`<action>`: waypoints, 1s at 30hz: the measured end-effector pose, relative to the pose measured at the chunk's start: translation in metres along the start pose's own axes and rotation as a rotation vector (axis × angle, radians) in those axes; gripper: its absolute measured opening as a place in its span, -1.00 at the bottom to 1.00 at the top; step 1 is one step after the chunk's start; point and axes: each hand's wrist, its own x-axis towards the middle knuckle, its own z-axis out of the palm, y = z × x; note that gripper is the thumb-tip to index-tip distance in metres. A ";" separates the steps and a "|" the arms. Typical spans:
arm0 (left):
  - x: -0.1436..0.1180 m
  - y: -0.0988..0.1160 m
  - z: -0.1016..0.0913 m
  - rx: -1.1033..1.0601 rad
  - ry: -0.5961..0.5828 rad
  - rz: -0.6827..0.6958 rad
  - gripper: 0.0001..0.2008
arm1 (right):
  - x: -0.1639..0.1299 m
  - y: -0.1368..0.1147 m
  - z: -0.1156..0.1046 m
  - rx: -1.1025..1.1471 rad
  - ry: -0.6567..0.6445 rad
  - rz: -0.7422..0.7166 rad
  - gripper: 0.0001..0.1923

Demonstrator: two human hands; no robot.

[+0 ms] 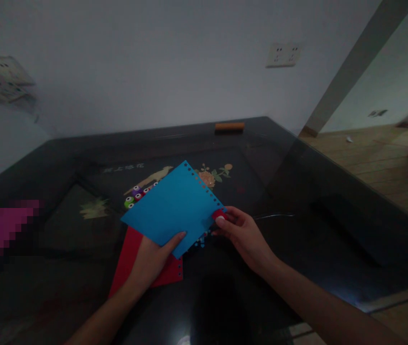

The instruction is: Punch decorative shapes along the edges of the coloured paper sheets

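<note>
A blue sheet of paper (175, 208) is held tilted above the table, with a row of punched holes along its upper right edge. My left hand (157, 256) grips its lower edge, thumb on top and the other fingers hidden beneath. In my right hand (242, 235) is a small red craft punch (220, 215) with a white button, set at the sheet's right corner. Under my left hand lies a red sheet (127, 261), also with holes at its right edge. Small blue paper bits (201, 241) are scattered below the blue sheet.
Several coloured craft punches (136, 195) in green, purple and red stand behind the blue sheet, partly covered by it. An orange-brown stick (229, 127) lies at the back of the dark glossy table (283, 158). A dark flat object (347, 227) lies to the right.
</note>
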 end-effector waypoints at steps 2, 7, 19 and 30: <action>0.000 0.000 0.000 -0.001 -0.013 0.009 -0.44 | 0.000 0.000 -0.001 -0.006 0.008 -0.007 -0.70; 0.000 0.003 0.000 0.000 -0.011 0.024 -0.46 | 0.002 0.001 -0.003 -0.008 0.003 -0.016 -0.70; -0.001 0.004 -0.001 -0.009 -0.012 0.003 -0.43 | 0.003 0.001 -0.003 -0.013 0.029 -0.016 -0.68; 0.000 0.005 -0.002 0.023 -0.016 0.024 -0.42 | 0.003 0.002 -0.004 -0.017 0.018 -0.023 -0.69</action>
